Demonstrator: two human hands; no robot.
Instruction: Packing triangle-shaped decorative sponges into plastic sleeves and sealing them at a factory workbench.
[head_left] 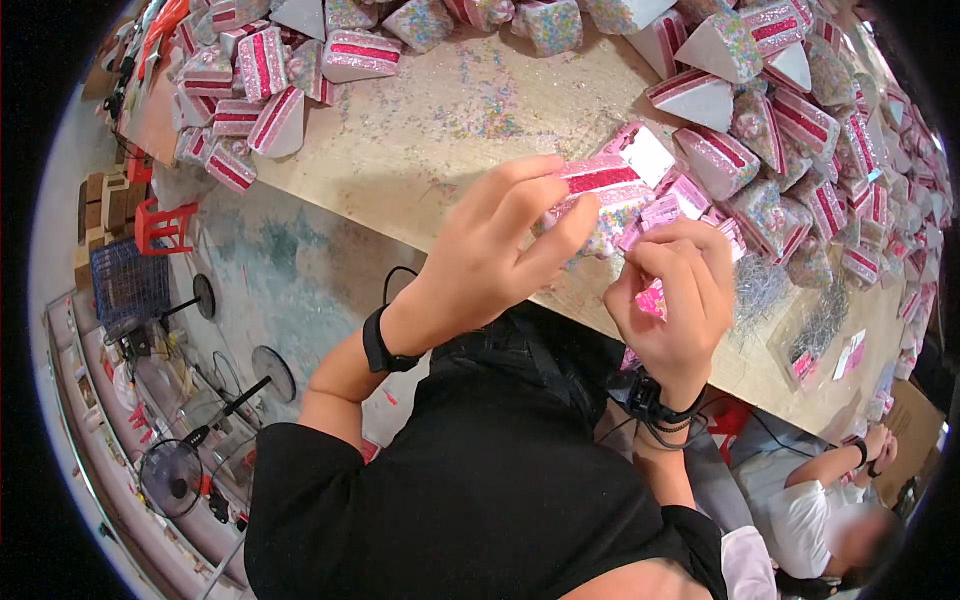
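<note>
My left hand (520, 222) is closed around a toy cake slice (606, 180), glittery pink with a dark pink band and pastel sprinkles. It holds the slice tilted just above the table (360, 165). Close by on the right, my right hand (685, 290) has its thumb and fingers pinched together; whatever is between them is too small to make out. Small pink printed tags (660, 212) lie by the slice and right fingers, partly hidden by the hand. A pink and white card (648, 156) sits just beyond the slice.
Many similar cake slices (800, 125) are heaped at right, with another pile (250, 90) at far left. Loose silvery strands (765, 295) lie right of my right hand. Sprinkles are scattered over the wood. Another person (820, 510) works at lower right; a red stool (165, 225) stands left.
</note>
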